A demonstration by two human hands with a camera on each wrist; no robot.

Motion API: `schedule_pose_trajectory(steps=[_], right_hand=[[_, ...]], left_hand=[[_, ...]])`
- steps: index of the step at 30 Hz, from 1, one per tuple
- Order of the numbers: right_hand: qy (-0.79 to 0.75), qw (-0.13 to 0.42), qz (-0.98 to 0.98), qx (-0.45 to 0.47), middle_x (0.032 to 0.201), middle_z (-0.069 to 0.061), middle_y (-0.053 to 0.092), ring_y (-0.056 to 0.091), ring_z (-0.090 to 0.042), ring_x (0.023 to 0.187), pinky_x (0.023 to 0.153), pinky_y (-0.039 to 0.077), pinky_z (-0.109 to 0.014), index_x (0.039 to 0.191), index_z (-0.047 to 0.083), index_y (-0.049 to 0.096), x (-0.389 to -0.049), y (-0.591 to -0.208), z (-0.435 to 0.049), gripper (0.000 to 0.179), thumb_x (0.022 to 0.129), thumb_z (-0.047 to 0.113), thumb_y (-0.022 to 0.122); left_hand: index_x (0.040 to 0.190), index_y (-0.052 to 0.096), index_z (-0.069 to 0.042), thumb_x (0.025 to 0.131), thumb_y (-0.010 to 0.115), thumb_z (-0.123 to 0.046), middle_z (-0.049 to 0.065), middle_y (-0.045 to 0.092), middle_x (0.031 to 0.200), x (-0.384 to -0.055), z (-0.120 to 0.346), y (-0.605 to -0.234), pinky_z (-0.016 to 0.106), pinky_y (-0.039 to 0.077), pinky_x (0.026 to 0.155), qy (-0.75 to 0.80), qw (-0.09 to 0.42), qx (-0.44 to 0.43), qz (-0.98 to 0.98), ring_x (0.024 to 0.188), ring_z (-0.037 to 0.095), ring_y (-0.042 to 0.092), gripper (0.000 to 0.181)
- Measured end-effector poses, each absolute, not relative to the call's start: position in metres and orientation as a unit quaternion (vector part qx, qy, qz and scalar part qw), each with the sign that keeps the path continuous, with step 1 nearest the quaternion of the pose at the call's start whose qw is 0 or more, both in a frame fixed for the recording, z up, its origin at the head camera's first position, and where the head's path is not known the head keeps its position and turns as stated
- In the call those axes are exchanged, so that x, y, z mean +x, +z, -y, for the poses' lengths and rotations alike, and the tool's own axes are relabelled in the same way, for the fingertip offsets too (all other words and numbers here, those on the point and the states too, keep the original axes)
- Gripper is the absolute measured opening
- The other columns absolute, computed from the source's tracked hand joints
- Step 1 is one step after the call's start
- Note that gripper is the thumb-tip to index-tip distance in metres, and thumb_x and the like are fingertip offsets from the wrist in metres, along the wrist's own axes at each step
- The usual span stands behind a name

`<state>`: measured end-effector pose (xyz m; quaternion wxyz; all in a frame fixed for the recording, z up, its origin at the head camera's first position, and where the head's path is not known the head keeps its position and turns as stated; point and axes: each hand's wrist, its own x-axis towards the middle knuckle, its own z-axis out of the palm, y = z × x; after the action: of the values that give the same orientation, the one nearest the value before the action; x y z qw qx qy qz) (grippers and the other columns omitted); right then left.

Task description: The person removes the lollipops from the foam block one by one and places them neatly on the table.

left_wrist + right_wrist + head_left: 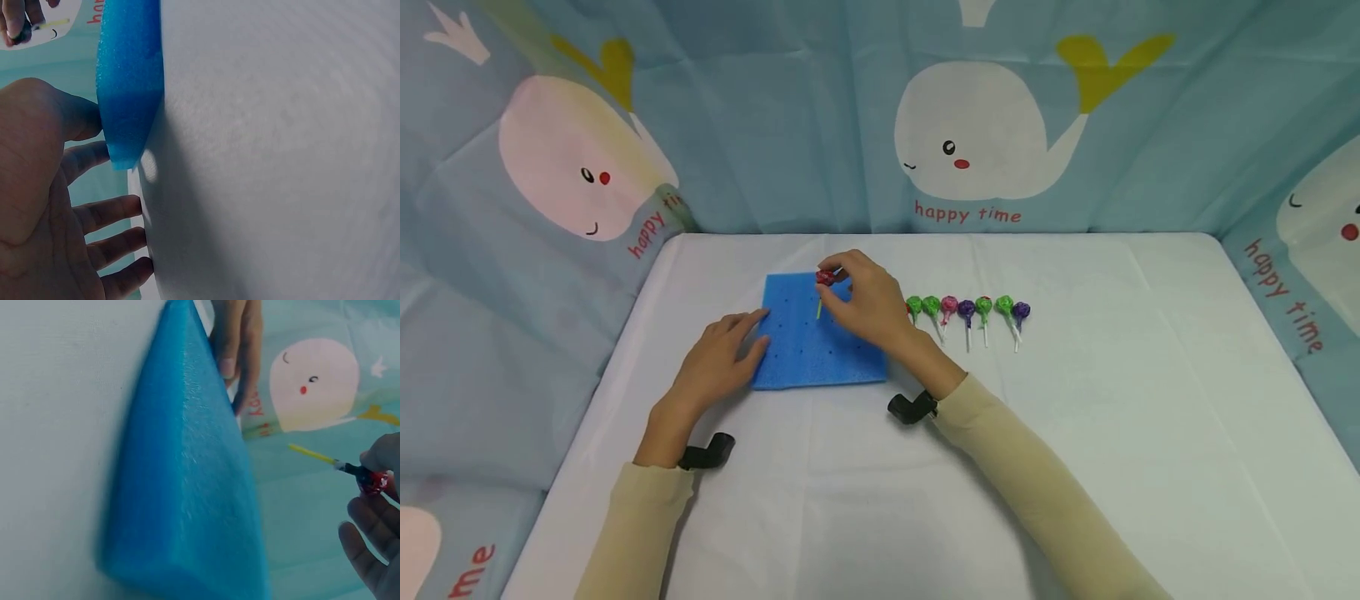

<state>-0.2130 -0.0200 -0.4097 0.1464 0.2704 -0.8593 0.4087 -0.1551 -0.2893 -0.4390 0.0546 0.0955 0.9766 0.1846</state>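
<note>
My right hand (868, 302) pinches a red-wrapped lollipop (825, 277) by its head, its yellow stick pointing down over a blue foam board (805, 367). In the right wrist view the same lollipop (370, 481) is between thumb and fingers, its stick free of the foam. Small holes dot the top of the board. My left hand (718, 358) rests at the board's left edge, fingers spread. From the left wrist view, thumb and index finger touch the foam block (128, 94), while the other fingertips reach the white tabletop.
A row of several wrapped lollipops, among them a pink one (949, 307) and a purple one (967, 310), lies right of the board on the white table (1112, 400). A blue whale-print curtain (790, 125) hangs behind and along the sides.
</note>
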Motion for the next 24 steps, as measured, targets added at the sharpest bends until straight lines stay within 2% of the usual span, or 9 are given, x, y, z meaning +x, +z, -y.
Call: schedule_pose_trajectory(steps=[9,14,20,24], right_hand=[[0.396,0.137,0.865,0.277,0.121,-0.005,0.068,0.072,-0.018,0.105,0.087,0.062,-0.03,0.125,0.013,0.068,-0.208,-0.407,-0.003,0.026,0.103,0.025,0.071],[0.396,0.147,0.863,0.277,0.116,-0.004,0.068,0.071,-0.017,0.101,0.083,0.063,-0.031,0.121,0.014,0.071,-0.202,-0.409,-0.019,0.023,0.1,0.024,0.075],[0.403,0.154,0.859,0.276,0.114,-0.006,0.069,0.07,-0.02,0.099,0.081,0.065,-0.039,0.121,0.011,0.073,-0.194,-0.403,-0.038,0.025,0.098,0.02,0.077],[0.402,0.153,0.861,0.271,0.115,-0.007,0.071,0.071,-0.021,0.099,0.082,0.065,-0.038,0.121,0.009,0.071,-0.193,-0.403,-0.05,0.027,0.097,0.02,0.077]], left_hand=[[0.164,0.038,-0.011,0.111,0.047,-0.036,0.03,0.042,0.162,-0.157,0.289,-0.436,0.075,0.036,0.118,0.184,0.058,0.098,-0.976,0.149,0.055,0.039,0.059],[0.164,0.039,-0.012,0.111,0.048,-0.036,0.03,0.043,0.162,-0.157,0.288,-0.437,0.075,0.037,0.118,0.187,0.058,0.099,-0.976,0.148,0.055,0.04,0.059],[0.165,0.038,-0.013,0.112,0.048,-0.036,0.03,0.042,0.163,-0.157,0.288,-0.44,0.075,0.037,0.118,0.183,0.057,0.097,-0.977,0.149,0.054,0.039,0.059],[0.165,0.038,-0.013,0.112,0.047,-0.036,0.03,0.042,0.163,-0.156,0.289,-0.439,0.075,0.036,0.118,0.183,0.057,0.097,-0.977,0.149,0.055,0.039,0.059]])
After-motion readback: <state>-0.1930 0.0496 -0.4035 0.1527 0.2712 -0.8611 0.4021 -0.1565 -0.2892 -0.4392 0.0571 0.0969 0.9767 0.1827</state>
